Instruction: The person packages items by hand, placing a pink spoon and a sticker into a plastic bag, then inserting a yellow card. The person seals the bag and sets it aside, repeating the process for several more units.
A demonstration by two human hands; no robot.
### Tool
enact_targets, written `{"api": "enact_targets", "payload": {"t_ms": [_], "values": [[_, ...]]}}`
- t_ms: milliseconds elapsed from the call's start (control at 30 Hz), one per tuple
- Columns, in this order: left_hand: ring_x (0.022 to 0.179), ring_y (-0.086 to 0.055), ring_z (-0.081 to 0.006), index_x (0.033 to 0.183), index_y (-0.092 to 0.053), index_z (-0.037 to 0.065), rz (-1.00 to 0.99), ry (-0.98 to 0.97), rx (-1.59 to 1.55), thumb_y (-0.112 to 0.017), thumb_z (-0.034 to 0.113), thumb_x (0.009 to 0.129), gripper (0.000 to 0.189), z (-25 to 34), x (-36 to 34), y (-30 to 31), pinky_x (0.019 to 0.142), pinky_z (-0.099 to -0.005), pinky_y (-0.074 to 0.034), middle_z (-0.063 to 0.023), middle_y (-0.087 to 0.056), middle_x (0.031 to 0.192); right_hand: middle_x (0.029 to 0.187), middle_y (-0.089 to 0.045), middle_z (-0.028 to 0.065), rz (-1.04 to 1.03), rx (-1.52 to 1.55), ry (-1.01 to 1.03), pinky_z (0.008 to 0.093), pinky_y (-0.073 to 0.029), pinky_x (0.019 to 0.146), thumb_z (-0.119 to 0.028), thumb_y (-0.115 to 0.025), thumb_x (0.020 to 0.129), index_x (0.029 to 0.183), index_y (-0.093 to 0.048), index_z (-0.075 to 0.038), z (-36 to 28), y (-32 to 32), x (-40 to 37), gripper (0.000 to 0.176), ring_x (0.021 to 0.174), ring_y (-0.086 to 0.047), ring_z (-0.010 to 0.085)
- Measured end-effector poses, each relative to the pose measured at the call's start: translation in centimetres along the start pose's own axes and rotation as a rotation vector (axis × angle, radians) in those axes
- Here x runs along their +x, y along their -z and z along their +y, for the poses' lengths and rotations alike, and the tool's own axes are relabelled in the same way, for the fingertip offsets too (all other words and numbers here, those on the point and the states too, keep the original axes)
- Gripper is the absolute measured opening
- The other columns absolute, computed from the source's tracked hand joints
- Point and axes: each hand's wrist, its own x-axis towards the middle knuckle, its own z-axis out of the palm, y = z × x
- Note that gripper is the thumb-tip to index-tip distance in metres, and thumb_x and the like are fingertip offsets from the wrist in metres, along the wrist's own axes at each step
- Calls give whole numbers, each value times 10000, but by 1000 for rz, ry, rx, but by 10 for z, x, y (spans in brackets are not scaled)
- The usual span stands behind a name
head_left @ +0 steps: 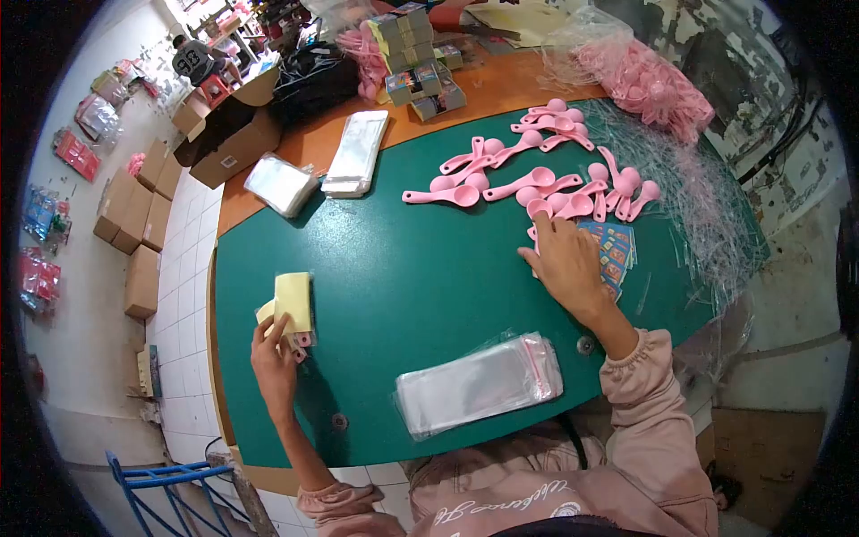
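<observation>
My left hand (273, 365) is at the table's left side, its fingers closed on clear bags with yellow cards (293, 300) inside. Pink handle ends (302, 340) show beside those fingers; part of the bags is hidden under the hand. On the right, my right hand (570, 268) has its thumb and fingers apart. Its fingertips reach a pink measuring spoon (537, 208) at the near edge of a spread of pink spoons (519, 183). Blue printed cards (616, 251) lie partly beneath that hand. A stack of clear resealable bags (474, 383) rests near my body.
Two more stacks of clear bags (355, 154) lie at the back left. Bundled card boxes (407, 54) and a bag of pink spoons (649, 85) stand at the back. Crumpled clear plastic (689, 206) covers the right edge. A blue metal frame (170, 479) stands at lower left.
</observation>
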Motion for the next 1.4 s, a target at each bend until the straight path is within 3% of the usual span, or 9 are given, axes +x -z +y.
{"api": "enact_targets", "payload": {"t_ms": [367, 533, 667, 700, 800, 933, 1100, 1167, 1400], "values": [[883, -553, -273, 1115, -595, 113, 368, 4, 283, -502, 58, 842, 293, -238, 68, 22, 738, -353, -471, -149, -530, 1049, 797, -571, 178, -9, 74, -29, 414, -470, 665, -99, -602, 724, 885, -518, 14, 8, -16, 0, 213, 775, -581, 312], [950, -576, -275, 1082, -605, 65, 183, 487, -7, -533, 306, 809, 371, -249, 81, 51, 847, -357, -430, -210, -578, 1079, 900, -539, 199, 105, 215, -61, 427, -471, 684, -140, -601, 760, 896, -535, 4, 11, -6, -4, 210, 838, -561, 337], [1042, -511, -328, 1197, -504, 76, 615, 408, 251, -461, 309, 855, 416, -223, 85, 51, 905, -391, -388, -175, -553, 1131, 921, -533, 183, 233, 351, -70, 416, -461, 687, -138, -602, 770, 917, -546, -3, 20, 0, -12, 207, 838, -557, 329], [1036, -510, -322, 1187, -512, 85, 683, 67, 194, -458, 295, 866, 388, -189, 83, 45, 894, -393, -395, -177, -550, 1123, 903, -535, 174, 269, 458, -22, 401, -455, 688, -129, -600, 774, 941, -558, -2, 21, 4, -14, 214, 816, -559, 316], [890, -566, -262, 1029, -594, 63, 247, -316, -96, -475, 127, 869, 209, 29, 26, 20, 794, -343, -444, -126, -586, 974, 857, -535, 147, 194, 666, 24, 365, -442, 685, -118, -601, 779, 988, -582, -8, 12, 22, -22, 237, 768, -555, 280], [786, -595, -233, 926, -617, 62, -486, -588, -183, -670, 183, 754, 217, 137, -30, -46, 706, -321, -488, -121, -595, 907, 819, -541, 95, -5, 881, 163, 288, -435, 643, -101, -610, 776, 1013, -612, -33, 6, 22, -12, 247, 707, -549, 183], [749, -596, -208, 866, -602, 21, -839, -610, -342, -676, 181, 749, 212, 142, -15, -77, 665, -287, -469, -104, -596, 850, 907, -571, 36, -51, 1118, 182, 209, -447, 609, -54, -644, 747, 999, -592, -14, 3, 7, 20, 261, 705, -553, 80], [752, -594, -130, 853, -586, 19, -1015, -352, -806, -655, 155, 781, 169, 123, -4, -88, 653, -244, -462, -60, -619, 851, 890, -564, 34, 67, 1431, 93, 209, -454, 614, -42, -636, 762, 1000, -557, -5, -1, -15, 27, 254, 713, -547, 83], [844, -593, -114, 896, -575, 12, -1063, -155, -979, -594, 120, 835, 125, 122, 6, -89, 714, -232, -469, -70, -629, 954, 755, -535, 25, 78, 1556, 117, 213, -445, 596, -65, -544, 842, 1038, -520, -16, -9, -14, 15, 203, 665, -516, 81]]}}
